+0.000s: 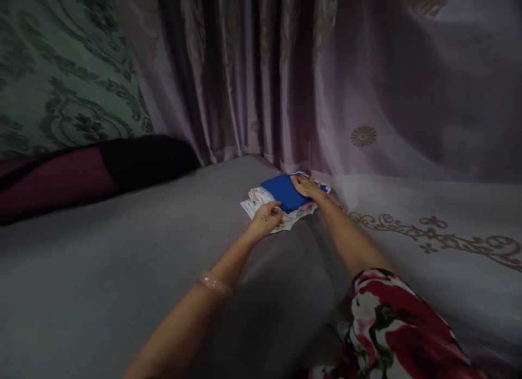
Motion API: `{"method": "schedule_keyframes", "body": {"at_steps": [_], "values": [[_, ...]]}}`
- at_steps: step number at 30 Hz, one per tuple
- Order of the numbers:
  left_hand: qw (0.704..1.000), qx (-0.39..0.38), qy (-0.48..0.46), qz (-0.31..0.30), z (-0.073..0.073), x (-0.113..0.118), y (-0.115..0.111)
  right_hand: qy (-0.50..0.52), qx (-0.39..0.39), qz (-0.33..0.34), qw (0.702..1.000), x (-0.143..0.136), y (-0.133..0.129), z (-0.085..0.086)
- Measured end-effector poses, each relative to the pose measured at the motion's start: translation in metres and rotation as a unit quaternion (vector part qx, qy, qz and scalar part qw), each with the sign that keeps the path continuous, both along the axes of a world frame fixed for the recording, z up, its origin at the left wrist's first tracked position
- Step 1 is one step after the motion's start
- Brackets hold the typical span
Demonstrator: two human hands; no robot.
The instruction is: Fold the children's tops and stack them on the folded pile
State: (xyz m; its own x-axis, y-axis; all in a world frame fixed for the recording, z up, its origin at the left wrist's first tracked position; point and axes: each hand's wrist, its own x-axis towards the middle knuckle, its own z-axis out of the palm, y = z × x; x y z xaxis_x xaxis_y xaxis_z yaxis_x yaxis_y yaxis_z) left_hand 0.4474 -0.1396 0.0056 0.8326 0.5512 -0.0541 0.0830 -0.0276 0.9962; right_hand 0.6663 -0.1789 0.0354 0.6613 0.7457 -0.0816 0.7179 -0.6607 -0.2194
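Both hands (pixel 267 217) (pixel 305 185) lay flat, fingers spread, on the blue cloth (pixel 284 192) – the pile (pixel 281 222) beneath it could slide apart.

At frame centre a folded cloth (pixel 283 192) lies on a stack of folded cloths (pixel 261 200) on the bed (pixel 122 270). Curtains (pixel 261 69) hang behind; a bolster (pixel 93 172) lies at left. The left hand (pixel 267 218) touches the stack's near edge, the right hand (pixel 305 186) its far right.

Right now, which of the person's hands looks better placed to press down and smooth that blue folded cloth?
Probably the right hand: it lies flat on the blue cloth. The left hand only touches the stack's near edge.
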Motion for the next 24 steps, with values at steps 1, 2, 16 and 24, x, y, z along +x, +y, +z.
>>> {"method": "schedule_keyframes", "body": {"at_steps": [1, 2, 16, 24], "values": [[1.000, -0.008, -0.017, -0.002, -0.001, -0.012, 0.003, -0.007, 0.002, -0.001, 1.000, -0.001, 0.000, 0.001], [0.999, -0.014, -0.033, -0.002, -0.003, -0.025, 0.008, -0.020, 0.006, -0.001, 1.000, -0.004, 0.001, 0.002], [0.941, 0.115, 0.144, 0.285, -0.052, -0.258, 0.121, -0.154, 0.090, 0.157, 0.971, -0.057, 0.000, -0.021], [0.815, 0.297, 0.314, 0.386, -0.043, -0.334, 0.139, -0.164, 0.223, 0.229, 0.933, -0.034, 0.000, -0.046]]}}
